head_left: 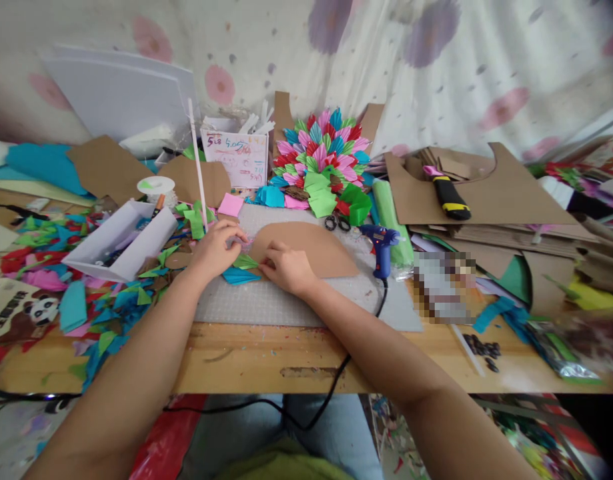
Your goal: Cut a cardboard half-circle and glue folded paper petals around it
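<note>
My right hand pinches the end of a small pleated green paper piece at the left end of a brown cardboard shape with a curved top. Just left of it is my left hand, its fingers curled and thumb drawn in; whatever its fingertips hold is too small to make out. A folded blue paper piece lies right under the green one. Both hands are over a grey cutting mat.
A blue glue gun stands right of the cardboard, its cord trailing over the table edge. Scissors lie behind. Colourful paper petals cover a piece at the back. A white box and paper scraps fill the left; cardboard sheets stack right.
</note>
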Demonstrator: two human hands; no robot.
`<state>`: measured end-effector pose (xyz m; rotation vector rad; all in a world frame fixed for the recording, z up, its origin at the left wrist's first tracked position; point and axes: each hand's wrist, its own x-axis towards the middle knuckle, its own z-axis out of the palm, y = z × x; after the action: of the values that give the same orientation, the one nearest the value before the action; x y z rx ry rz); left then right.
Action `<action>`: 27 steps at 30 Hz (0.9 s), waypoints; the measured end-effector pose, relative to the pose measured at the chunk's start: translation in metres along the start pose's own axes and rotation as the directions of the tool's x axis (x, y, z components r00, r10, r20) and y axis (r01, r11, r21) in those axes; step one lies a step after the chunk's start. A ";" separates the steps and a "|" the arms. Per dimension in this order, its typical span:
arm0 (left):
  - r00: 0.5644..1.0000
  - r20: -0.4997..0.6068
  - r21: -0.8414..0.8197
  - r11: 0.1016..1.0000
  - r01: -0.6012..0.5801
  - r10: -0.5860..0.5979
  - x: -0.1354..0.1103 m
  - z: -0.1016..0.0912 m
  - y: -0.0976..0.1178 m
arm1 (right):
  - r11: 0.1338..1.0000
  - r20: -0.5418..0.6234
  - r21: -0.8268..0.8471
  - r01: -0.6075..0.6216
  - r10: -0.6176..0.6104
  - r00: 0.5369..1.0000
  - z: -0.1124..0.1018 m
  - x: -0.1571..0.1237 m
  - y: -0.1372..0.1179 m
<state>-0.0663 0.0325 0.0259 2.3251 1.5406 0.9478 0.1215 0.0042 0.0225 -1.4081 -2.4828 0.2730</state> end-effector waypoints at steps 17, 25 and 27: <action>0.970 0.147 -0.065 0.980 -0.188 0.196 -0.002 0.012 0.013 | 0.998 -0.119 0.060 -0.031 0.038 0.992 -0.004 -0.003 0.009; 0.991 0.089 -0.078 0.992 -0.096 0.103 -0.003 0.014 0.007 | 0.976 -0.204 0.107 -0.191 0.210 0.956 -0.084 -0.029 0.059; 0.994 0.067 -0.057 0.995 -0.079 0.083 -0.002 0.014 0.007 | 0.954 -0.351 0.112 -0.279 0.301 0.887 -0.109 -0.045 0.080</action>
<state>-0.0534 0.0299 0.0176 2.3721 1.3869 0.9052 0.2442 0.0091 0.0956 -1.6358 -1.9513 0.1255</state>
